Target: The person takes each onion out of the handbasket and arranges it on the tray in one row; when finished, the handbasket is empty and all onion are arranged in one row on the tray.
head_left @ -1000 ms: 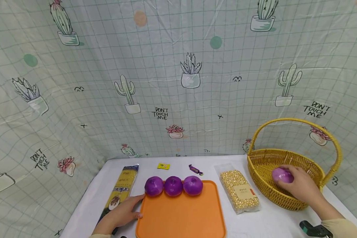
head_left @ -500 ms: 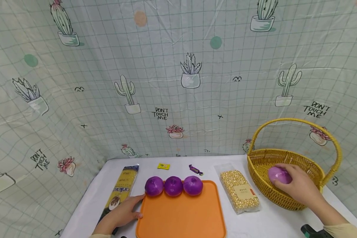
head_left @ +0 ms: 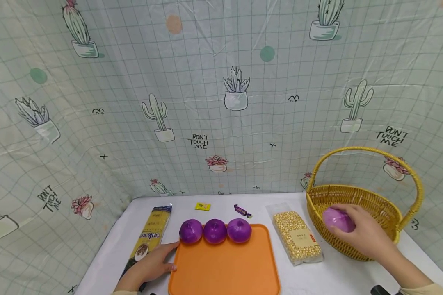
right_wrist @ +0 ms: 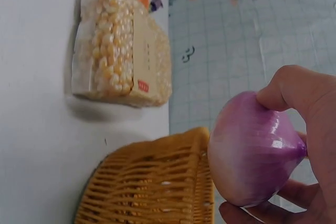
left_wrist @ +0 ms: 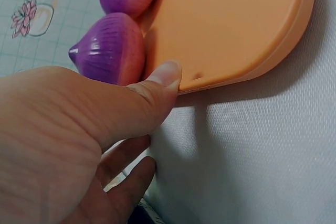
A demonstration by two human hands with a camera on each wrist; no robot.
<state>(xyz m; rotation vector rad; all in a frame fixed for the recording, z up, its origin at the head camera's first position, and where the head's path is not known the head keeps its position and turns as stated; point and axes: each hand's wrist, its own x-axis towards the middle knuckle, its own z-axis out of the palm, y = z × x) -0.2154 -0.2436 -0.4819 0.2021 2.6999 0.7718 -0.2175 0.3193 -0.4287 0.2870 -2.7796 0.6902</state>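
My right hand point(head_left: 365, 230) grips a purple onion point(head_left: 338, 219) over the near left part of the yellow wicker basket point(head_left: 348, 243). In the right wrist view the onion point(right_wrist: 252, 148) sits between thumb and fingers, its pointed end toward the palm, with the basket's rim point(right_wrist: 197, 135) close by. My left hand point(head_left: 151, 262) rests at the left edge of the orange tray point(head_left: 225, 266); in the left wrist view its thumb point(left_wrist: 165, 74) touches the tray's edge, the other fingers loosely bent beside it. Three purple onions point(head_left: 215, 231) stand in a row along the tray's far edge.
A bag of corn kernels point(head_left: 297, 235) lies between tray and basket. Left of the tray is a yellow pasta packet point(head_left: 151, 229), partly behind the left hand. A yellow wrapped sweet point(head_left: 203, 206) and a purple one point(head_left: 242, 211) lie farther back. The basket's tall handle point(head_left: 369, 149) arches up.
My right hand has moved left with the onion, from inside the basket toward its left rim. The left hand, tray and three onions have stayed put.
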